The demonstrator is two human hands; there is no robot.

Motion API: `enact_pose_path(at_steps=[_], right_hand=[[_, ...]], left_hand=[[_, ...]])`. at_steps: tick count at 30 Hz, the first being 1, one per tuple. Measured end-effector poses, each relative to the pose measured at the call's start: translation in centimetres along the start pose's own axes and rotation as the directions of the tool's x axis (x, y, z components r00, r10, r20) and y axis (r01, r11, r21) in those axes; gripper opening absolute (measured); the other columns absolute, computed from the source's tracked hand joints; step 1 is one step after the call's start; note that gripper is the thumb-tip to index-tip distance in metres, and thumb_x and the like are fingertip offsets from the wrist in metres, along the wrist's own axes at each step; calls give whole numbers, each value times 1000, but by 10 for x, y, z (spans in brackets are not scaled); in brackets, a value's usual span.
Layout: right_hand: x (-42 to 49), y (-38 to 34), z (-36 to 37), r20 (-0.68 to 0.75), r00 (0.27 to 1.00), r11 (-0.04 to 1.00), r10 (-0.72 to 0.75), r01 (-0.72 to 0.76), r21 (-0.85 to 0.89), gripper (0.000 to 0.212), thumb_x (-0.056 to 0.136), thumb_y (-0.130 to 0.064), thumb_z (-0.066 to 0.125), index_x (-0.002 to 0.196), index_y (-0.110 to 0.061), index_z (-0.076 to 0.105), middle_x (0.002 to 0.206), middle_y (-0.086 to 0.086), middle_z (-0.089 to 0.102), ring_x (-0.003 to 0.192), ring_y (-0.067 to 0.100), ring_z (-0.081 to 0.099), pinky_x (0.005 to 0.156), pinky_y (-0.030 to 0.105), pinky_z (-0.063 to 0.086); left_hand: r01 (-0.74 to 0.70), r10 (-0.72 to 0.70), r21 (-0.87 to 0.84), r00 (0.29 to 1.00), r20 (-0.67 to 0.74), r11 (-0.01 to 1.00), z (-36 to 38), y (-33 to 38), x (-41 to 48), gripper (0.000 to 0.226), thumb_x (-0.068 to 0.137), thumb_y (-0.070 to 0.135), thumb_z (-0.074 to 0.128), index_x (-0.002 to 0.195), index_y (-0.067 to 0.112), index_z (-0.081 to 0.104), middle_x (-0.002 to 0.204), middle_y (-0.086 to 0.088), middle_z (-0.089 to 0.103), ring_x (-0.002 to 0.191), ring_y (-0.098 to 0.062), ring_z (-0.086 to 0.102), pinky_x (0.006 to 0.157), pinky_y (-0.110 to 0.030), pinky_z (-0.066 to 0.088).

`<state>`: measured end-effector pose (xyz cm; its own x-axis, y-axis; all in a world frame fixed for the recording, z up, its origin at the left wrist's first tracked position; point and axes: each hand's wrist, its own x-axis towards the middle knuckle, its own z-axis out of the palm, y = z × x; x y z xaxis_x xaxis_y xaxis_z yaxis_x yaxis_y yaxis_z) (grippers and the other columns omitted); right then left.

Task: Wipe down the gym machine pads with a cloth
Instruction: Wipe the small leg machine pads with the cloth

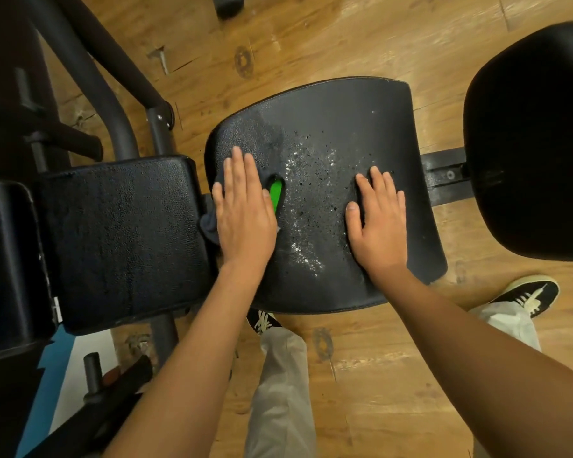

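1. Light grey trouser legs [282, 391]: lowest in the head view, above a pair of black lace-up shoes with pale stripes [526, 297]; no lettering can be made out on them.
2. Left hand [244, 216]: flat, fingers straight and together, pressing down on item 3.
3. Dark grey cloth [209, 226]: lies on the left part of item 5, mostly covered by the left hand. A fold bulges over the pad's left edge, and a bright green patch [276, 193] shows beside the fingers; whether it is a label cannot be told.
4. Right hand [377, 223]: bare palm flat on the right half of item 5, fingers extended and slightly spread, holding nothing.
5. Black textured vinyl seat pad [344, 127]: stitched edge; white droplets and specks [305, 206] lie between the two hands.
6. Black rectangular vinyl pad [119, 239]: just beside item 5, on its left.
7. Black rounded pad [536, 143]: to the right, joined by a black metal bar [444, 175].
8. Dark metal frame tubes [90, 71]: upper left.
9. Worn wooden plank floor [344, 38]: beneath everything.
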<state>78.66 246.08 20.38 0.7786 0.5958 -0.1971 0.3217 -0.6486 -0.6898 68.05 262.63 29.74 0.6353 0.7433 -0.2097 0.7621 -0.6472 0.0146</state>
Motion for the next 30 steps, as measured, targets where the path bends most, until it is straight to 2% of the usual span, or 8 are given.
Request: enact_pose_path(at_steps=[5,8,12,18,21,25,30], right_hand=[[1,-2,0,-5,1000,1000,3,-3,-4,49,107,-30,42,154,-18,42,167,4,28,157,24,15,127,51,13],[0,-1,0,1,1000,1000,1,-1,-16,50,107,-31,42,155,-18,42,167,4,28,157,24,14,127,51,12],[0,-1,0,2,1000,1000,1,-1,-11,50,107,-31,42,155,-19,42,167,4,28,157,24,14,127,52,13],[1,1,2,-1,1000,1000,0,0,-13,50,106,-32,43,155,-20,42,167,3,28,157,24,15,126,52,14],[1,1,2,3,1000,1000,1,-1,-17,50,106,-32,42,155,-20,42,167,3,28,157,24,14,126,52,14],[2,1,1,2,1000,1000,1,-1,-13,50,106,-32,43,155,-20,42,167,3,28,157,23,14,127,51,13],[1,2,3,-11,1000,1000,-6,5,-19,49,107,-31,43,154,-20,42,167,3,29,157,24,15,127,51,14]], left_hand=[[-74,74,0,997,3,997,-9,21,80,61,109,21,33,162,8,7,171,-9,-3,157,-24,-2,127,-46,4],[-78,78,3,997,-9,997,-6,24,92,61,108,18,33,162,8,8,171,-10,-2,157,-25,0,128,-46,5],[-104,104,22,994,-14,994,2,13,44,60,109,21,32,162,8,7,171,-10,-1,157,-24,1,128,-47,9],[-1,1,-5,999,50,1000,15,0,-75,61,107,19,37,162,8,15,171,-8,3,157,-23,5,126,-47,13],[-26,22,37,996,84,999,20,-2,-91,61,106,20,39,162,8,16,171,-8,4,157,-23,6,125,-47,14],[-83,78,78,995,62,993,15,-4,-48,60,107,22,36,162,8,14,171,-8,4,157,-23,6,125,-46,11],[-54,56,49,998,-26,997,0,8,50,60,108,21,31,162,8,11,171,-9,1,158,-24,3,126,-46,7]])
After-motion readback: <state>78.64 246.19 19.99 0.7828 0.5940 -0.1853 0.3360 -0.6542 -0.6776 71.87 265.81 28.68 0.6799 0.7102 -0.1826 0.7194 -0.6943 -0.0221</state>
